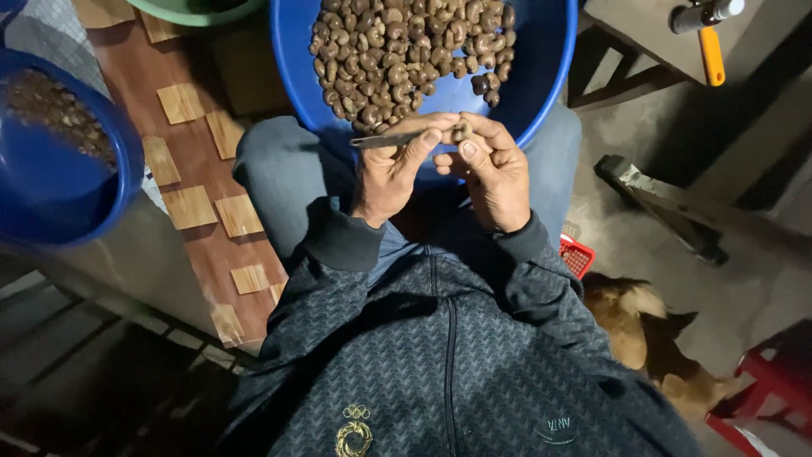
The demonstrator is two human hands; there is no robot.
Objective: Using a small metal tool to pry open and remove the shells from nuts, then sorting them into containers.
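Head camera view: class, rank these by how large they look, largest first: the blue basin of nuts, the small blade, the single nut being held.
1. blue basin
2. small blade, in the left hand
3. single nut, at the right hand fingertips, partly hidden

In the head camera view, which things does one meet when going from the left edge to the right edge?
Blue bowl with dark bits → patterned wooden surface → left hand holding a thin blade → right hand holding a nut → red basket → brown dog → red stool.
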